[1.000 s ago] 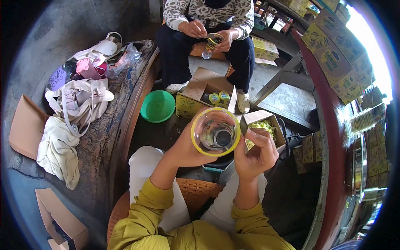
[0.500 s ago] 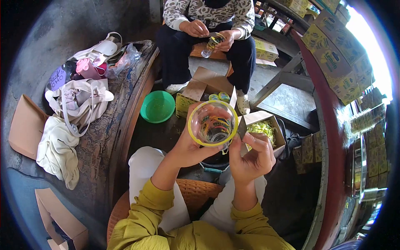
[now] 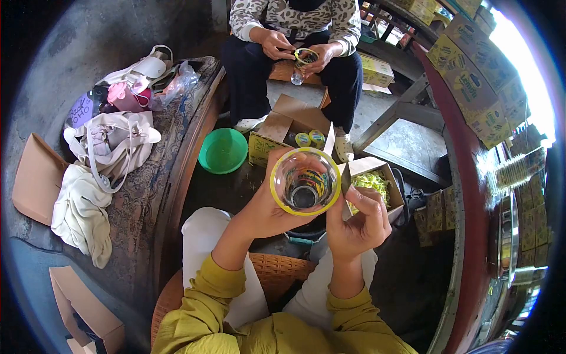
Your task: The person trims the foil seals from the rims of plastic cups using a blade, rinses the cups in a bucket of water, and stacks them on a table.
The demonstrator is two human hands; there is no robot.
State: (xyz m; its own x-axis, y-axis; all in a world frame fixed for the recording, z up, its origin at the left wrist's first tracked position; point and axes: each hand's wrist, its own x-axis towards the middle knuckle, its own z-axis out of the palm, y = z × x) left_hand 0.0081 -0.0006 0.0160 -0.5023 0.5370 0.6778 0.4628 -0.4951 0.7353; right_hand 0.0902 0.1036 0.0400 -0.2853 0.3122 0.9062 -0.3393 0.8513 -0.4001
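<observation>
My left hand (image 3: pixel 259 206) is wrapped around a clear plastic cup (image 3: pixel 305 197) with a yellow rim and printed sides, its open mouth tilted toward me. Between the thumb and fingers of my right hand (image 3: pixel 361 221) is a thin, flat, dark blade (image 3: pixel 346 176), upright against the right side of the rim. Just beyond sits a box of yellow shreds (image 3: pixel 374 187), partly behind my right hand. Yellow-topped cups (image 3: pixel 309 139) lie in an open carton (image 3: pixel 270 127) ahead. A dark tub with a teal handle (image 3: pixel 302 241) is mostly hidden below my hands.
Opposite me, a seated person (image 3: pixel 295 23) handles another yellow-rimmed cup (image 3: pixel 306 57) with both hands. A green basin (image 3: pixel 223 151) stands on the floor at left. Bags (image 3: pixel 112 141) lie on a patterned bench (image 3: pixel 144 206). Printed lemon cartons (image 3: pixel 474 82) are stacked at right.
The cup in my left hand has shifted slightly right and down, and its mouth faces me more directly. My right hand has barely moved. The other person's cup has turned upright.
</observation>
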